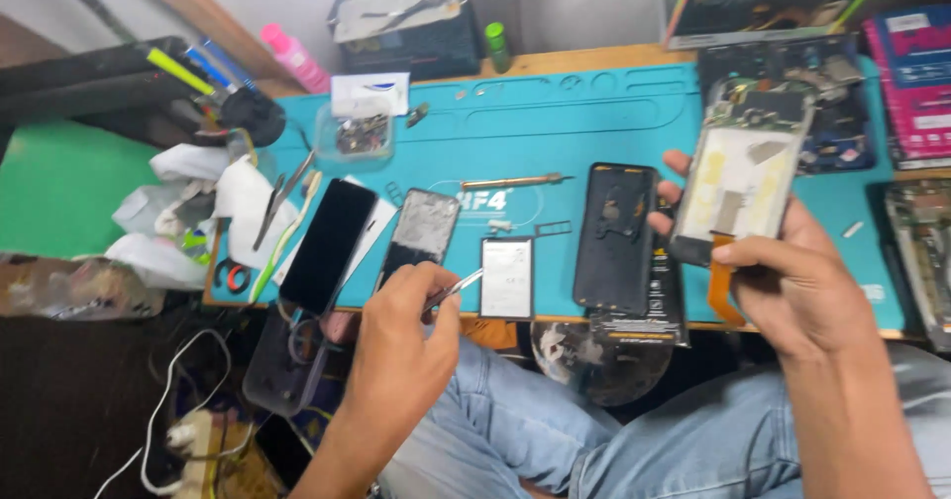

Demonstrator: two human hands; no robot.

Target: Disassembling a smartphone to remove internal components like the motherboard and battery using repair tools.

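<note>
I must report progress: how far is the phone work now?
Done: the phone is opened, with its back cover, battery and screen laid on the mat. In hand: right hand holds the bare frame, left hand holds tweezers. Left: nothing is reassembled yet.

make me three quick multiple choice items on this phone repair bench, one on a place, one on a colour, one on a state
1. Where does the screwdriver lie?
A. on the mat
B. on the person's lap
C. in the right hand

2. What colour is the work mat?
A. red
B. teal
C. white

3. How is the opened phone frame?
A. flat on the mat
B. held up in the right hand
C. inside a box

Answers: 1 A, it rests on the mat's middle. 2 B, the surface is teal blue. 3 B, the fingers grip its lower end above the bench, while the left hand holds tweezers.
</note>
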